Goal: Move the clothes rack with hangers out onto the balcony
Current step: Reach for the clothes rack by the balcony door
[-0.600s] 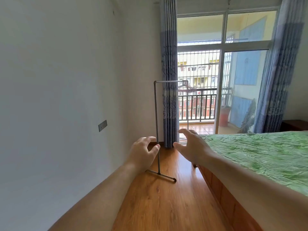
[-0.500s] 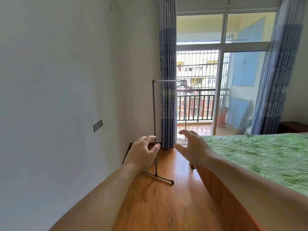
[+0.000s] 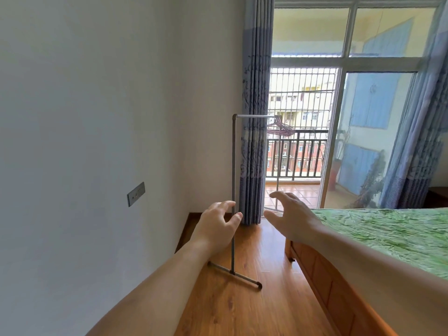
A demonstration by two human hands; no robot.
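Both your hands are spread and empty: your left hand (image 3: 216,227) sits nearer the clothes rack (image 3: 233,190), whose upright pole runs twelve-to-six just at three o'clock of it, while your right hand (image 3: 291,219) hangs farther off.

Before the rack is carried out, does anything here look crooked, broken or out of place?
Nothing stands out. The clothes rack stands upright on the wooden floor, its hangers bunched at the far end of the rail. Both hands, left hand and right hand, are open and hold nothing.

Bright daylight through balcony door (image 3: 300,146); glare outside, soft indoor shadows, wide-angle bending at edges, slight softness.
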